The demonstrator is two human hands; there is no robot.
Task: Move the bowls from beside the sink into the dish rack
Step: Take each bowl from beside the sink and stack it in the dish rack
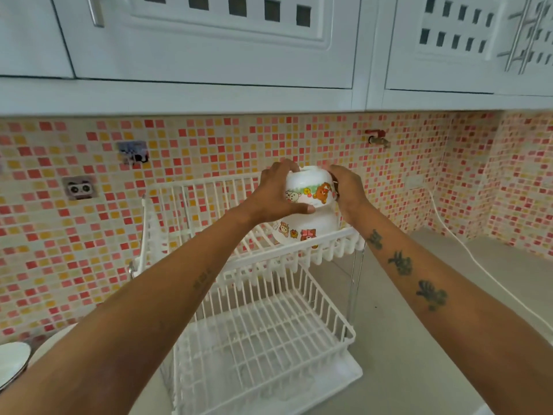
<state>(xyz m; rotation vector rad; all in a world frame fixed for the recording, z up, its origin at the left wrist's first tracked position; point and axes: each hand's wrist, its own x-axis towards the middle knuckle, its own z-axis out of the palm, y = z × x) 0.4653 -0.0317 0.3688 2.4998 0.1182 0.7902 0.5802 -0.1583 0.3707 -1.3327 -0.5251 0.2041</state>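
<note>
Stacking upturned bowl onto lower bowl, upper tier of dish rack, frame centre. My left hand and right hand clamp its sides. I'd seat rims level, release evenly.

Pink-orange mosaic tile wall, white cabinets, grey countertop

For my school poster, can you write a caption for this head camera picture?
Both hands, left hand and right hand, set an upside-down cartoon bowl onto another bowl in the white dish rack's top tier.
</note>
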